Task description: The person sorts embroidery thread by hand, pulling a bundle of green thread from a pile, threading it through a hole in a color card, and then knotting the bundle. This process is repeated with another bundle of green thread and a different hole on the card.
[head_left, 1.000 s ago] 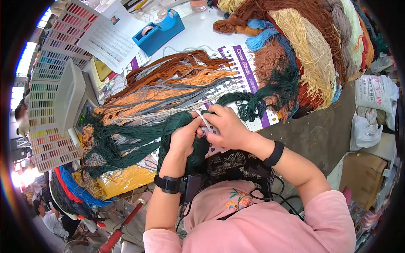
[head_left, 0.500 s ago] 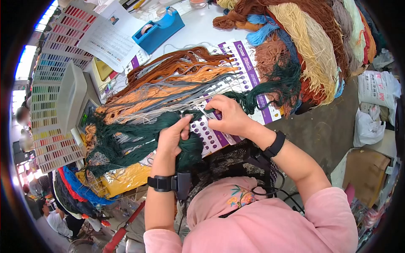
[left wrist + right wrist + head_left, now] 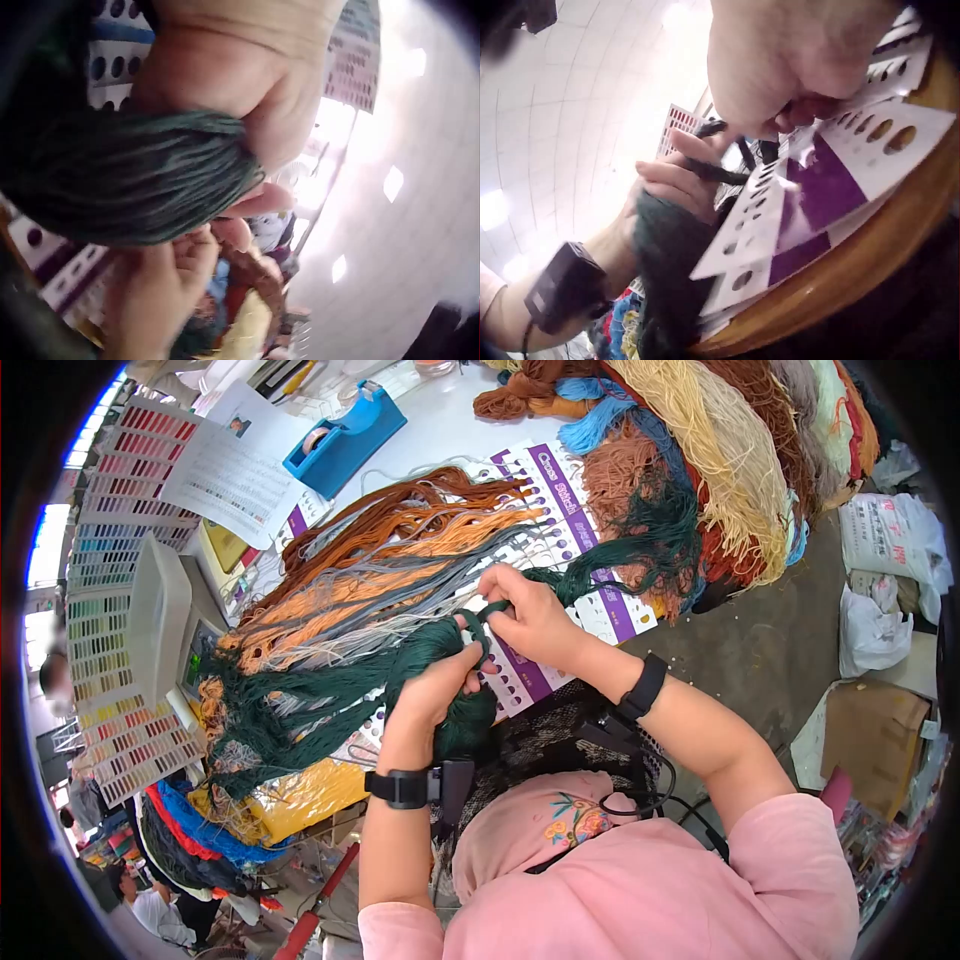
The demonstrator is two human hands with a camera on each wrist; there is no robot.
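A thick hank of dark green thread (image 3: 425,647) hangs over my left hand (image 3: 437,688), whose fingers grip it. In the left wrist view the hank (image 3: 150,176) wraps broadly across that hand. My right hand (image 3: 537,622) pinches a green strand between thumb and forefinger. Between the hands the strand bends in a loop (image 3: 478,628) beside the left fingertips; the right wrist view shows the strand (image 3: 716,172) across the left fingers. Beneath both hands lie white cards with punched holes and a purple band (image 3: 530,675). More green thread (image 3: 640,555) trails off to the right.
Brown thread (image 3: 400,510), orange and grey threads lie across the cards. A blue tape dispenser (image 3: 345,440) stands behind, near a printed sheet (image 3: 235,470). Colour charts (image 3: 100,620) line the left side. Large hanks of cream thread (image 3: 710,470) and other colours hang over the right table edge.
Half a second ago the strand ran between hands held farther apart. The hands have since come closer, and the strand now curves in a loop by the left fingers.
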